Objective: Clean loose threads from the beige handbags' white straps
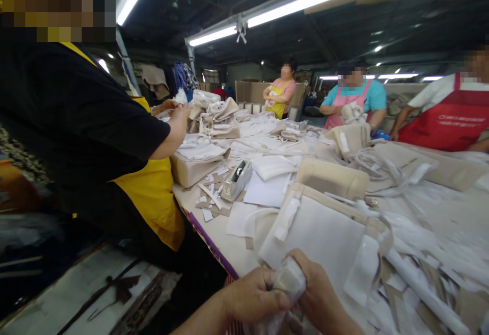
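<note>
At the lower middle, my left hand (254, 294) and my right hand (317, 286) are both closed on a whitish, semi-transparent wrapped bundle (292, 278). It looks like crumpled plastic or thin foam wrap; its contents are hidden. Just beyond my hands lies a beige handbag (313, 230) with a white sheet over its front and white wrapping on its strap ends. Behind that bag sits another beige bag piece (332, 176). A grey tape dispenser (236, 182) stands farther left, beside white sheets (267, 189).
Beige and white scraps (416, 294) cover the table at right. A stack of bags (217, 116) stands at back left. One co-worker in a yellow apron (153, 202) stands close on my left; several others are across the table. A white box (103, 294) is below at left.
</note>
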Available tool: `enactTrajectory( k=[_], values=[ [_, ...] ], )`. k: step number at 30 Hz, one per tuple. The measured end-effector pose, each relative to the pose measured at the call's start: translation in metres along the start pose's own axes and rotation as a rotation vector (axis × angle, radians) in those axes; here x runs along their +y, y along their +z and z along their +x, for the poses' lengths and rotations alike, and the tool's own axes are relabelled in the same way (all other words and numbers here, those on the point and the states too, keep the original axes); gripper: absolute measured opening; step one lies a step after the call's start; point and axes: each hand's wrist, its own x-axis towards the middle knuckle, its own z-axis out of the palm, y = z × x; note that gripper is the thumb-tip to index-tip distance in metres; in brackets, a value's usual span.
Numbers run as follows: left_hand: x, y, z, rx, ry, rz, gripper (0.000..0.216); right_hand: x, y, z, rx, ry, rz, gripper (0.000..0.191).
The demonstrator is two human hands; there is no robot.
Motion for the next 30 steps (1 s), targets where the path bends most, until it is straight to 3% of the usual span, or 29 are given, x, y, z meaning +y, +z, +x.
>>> enactTrajectory(
  k=[3, 5, 7, 9, 10, 12, 15, 17, 19, 21, 24, 26, 28, 30],
  values=[
    [-0.002, 0.002, 0.005, 0.048, 0.018, -0.066, 0.055, 0.006, 0.025, 0.001, 0.104, 0.235, 0.430, 0.008],
    [-0.002, 0.003, 0.007, 0.099, 0.011, -0.097, 0.055, 0.009, 0.029, 0.003, 0.087, 0.318, 0.496, 0.014],
    [0.001, 0.001, 0.008, 0.140, -0.017, -0.097, 0.052, 0.010, 0.017, 0.007, 0.056, 0.224, 0.296, 0.025],
    [0.003, 0.000, 0.008, 0.135, -0.032, -0.064, 0.048, 0.009, -0.003, 0.009, 0.047, -0.010, -0.025, 0.047],
    [0.004, -0.001, 0.009, 0.111, -0.025, -0.046, 0.047, 0.008, -0.012, 0.010, 0.046, -0.110, -0.164, 0.049],
    [0.004, -0.001, 0.011, 0.060, 0.014, -0.028, 0.046, 0.006, -0.020, 0.010, 0.042, -0.167, -0.285, 0.033],
    [-0.001, 0.002, 0.015, 0.043, 0.072, -0.065, 0.051, 0.006, -0.003, 0.009, 0.122, 0.037, -0.004, 0.008],
    [-0.003, 0.004, 0.017, 0.071, 0.099, -0.095, 0.052, 0.008, 0.015, 0.007, 0.168, 0.207, 0.298, 0.009],
    [-0.003, 0.005, 0.018, 0.112, 0.107, -0.100, 0.049, 0.010, 0.024, 0.008, 0.128, 0.310, 0.452, 0.015],
    [-0.001, 0.005, 0.018, 0.142, 0.094, -0.079, 0.045, 0.011, 0.016, 0.012, 0.074, 0.294, 0.352, 0.018],
    [0.003, 0.002, 0.019, 0.176, 0.079, -0.024, 0.043, 0.009, -0.014, 0.020, 0.072, 0.058, -0.098, 0.036],
    [0.002, 0.000, 0.022, 0.187, 0.077, -0.010, 0.044, 0.009, -0.028, 0.025, 0.044, -0.066, -0.329, 0.032],
    [-0.001, -0.002, 0.027, 0.189, 0.067, -0.026, 0.047, 0.010, -0.027, 0.028, 0.052, -0.063, -0.331, 0.018],
    [-0.004, -0.003, 0.032, 0.188, 0.082, -0.037, 0.048, 0.011, -0.013, 0.029, 0.115, 0.057, -0.106, 0.008]
  ],
)
